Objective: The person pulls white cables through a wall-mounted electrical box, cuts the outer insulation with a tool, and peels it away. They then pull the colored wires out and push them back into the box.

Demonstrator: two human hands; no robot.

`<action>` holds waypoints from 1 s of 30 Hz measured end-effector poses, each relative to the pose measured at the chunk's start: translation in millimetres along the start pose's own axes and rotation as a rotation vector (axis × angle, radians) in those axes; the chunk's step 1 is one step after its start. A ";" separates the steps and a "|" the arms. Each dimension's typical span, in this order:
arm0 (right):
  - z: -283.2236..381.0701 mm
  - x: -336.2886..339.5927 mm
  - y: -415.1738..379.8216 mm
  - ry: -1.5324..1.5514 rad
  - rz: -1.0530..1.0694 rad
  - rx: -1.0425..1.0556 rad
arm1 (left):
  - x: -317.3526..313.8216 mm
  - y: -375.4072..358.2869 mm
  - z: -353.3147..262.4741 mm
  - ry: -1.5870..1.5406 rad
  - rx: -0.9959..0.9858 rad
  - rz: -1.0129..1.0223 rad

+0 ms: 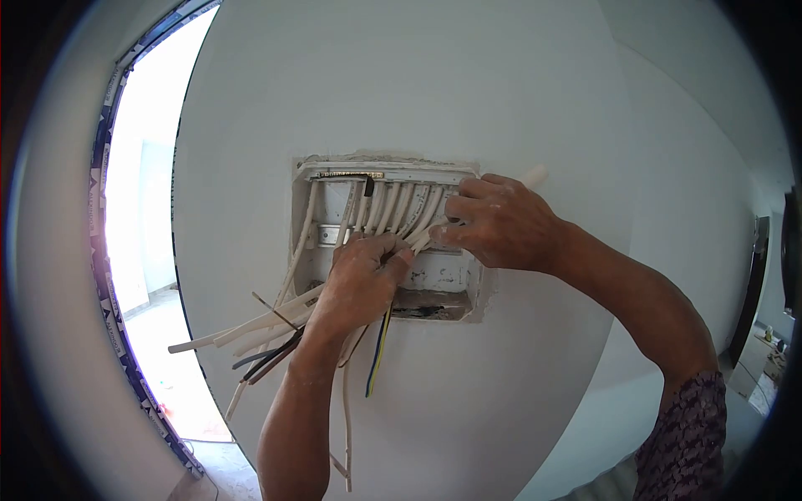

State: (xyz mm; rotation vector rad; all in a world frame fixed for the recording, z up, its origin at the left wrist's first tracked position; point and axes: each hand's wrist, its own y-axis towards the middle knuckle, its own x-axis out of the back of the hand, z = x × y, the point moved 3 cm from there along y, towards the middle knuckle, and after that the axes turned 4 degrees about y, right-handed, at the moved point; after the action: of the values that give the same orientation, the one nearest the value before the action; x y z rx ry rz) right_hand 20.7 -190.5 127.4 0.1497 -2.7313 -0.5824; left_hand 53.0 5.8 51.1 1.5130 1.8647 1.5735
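Note:
A recessed electrical box (474,288) in the wall holds a row of white cables (394,204) running down from its upper edge. My left hand (368,271) is closed around the gathered cables at the middle of the box. To the right, my right hand (501,221) pinches a white cable, whose pale end (535,176) seems to stick out behind the knuckles. The fingers hide part of the cable between both hands. Below my left wrist hang a yellow-green wire (378,351) and, to the left, dark stripped wires (271,357) beside loose white cable ends (200,341).
A metal rail (327,235) crosses the box behind the cables. Broken plaster edges the box in the white wall (518,384). On the left is a bright doorway with a taped frame (104,275). Items lie on a surface (756,367) at the far right.

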 end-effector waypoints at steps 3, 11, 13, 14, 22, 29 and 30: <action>-2.2 -2.9 -1.2 0.007 -0.011 -0.013 | 2.7 -0.4 -6.0 0.002 0.048 0.023; -0.7 -0.6 1.0 0.003 0.055 -0.043 | -2.3 2.2 1.1 0.008 0.027 -0.034; -1.0 -1.7 1.0 0.008 0.062 -0.046 | -3.0 2.6 2.2 0.010 0.012 -0.044; -1.6 -2.2 0.9 0.004 0.046 -0.034 | -2.9 3.3 1.9 0.007 0.022 -0.039; -2.0 -2.1 0.9 0.003 0.014 -0.010 | -5.0 3.5 1.5 -0.028 0.059 -0.049; -5.9 5.2 7.0 0.006 0.094 -0.083 | -14.2 3.8 2.1 0.135 -0.010 -0.209; -7.2 6.1 6.9 0.009 0.098 -0.104 | -13.7 3.7 -0.9 0.178 0.004 -0.208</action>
State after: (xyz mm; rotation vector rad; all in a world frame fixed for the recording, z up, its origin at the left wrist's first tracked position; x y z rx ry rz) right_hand 17.3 -188.0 138.3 -0.0077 -2.6747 -0.6919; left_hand 60.0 -6.4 49.1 1.1683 2.0457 1.6520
